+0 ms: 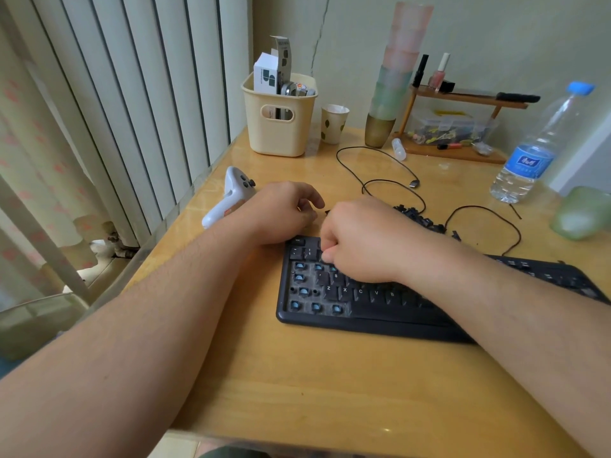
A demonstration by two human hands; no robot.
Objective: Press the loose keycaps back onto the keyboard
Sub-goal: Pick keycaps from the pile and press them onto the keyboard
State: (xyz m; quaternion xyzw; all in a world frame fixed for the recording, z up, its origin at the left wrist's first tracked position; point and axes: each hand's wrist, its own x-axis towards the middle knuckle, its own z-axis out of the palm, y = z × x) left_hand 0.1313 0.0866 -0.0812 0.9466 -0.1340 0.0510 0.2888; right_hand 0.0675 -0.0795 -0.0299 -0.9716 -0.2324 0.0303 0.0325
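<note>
A black keyboard (pixel 380 312) lies on the wooden desk. Several keycaps are off its left end, where blue switch stems (pixel 299 277) show. My right hand (pixel 360 239) is curled over the number row, thumb and fingers pinched down on a keycap just right of the 1 key; the hand hides most of the cap. My left hand (pixel 281 213) rests at the keyboard's far left corner with loosely curled fingers, holding nothing I can see. A pile of loose black keycaps (pixel 420 218) lies behind my right hand.
A white controller (pixel 228 196) lies left of my left hand. A black cable (pixel 390 185) loops across the desk behind the keyboard. A cream basket (pixel 279 127), a paper cup (pixel 334 123), stacked cups (pixel 393 94), a small shelf (pixel 463 127) and a water bottle (pixel 535 150) stand at the back.
</note>
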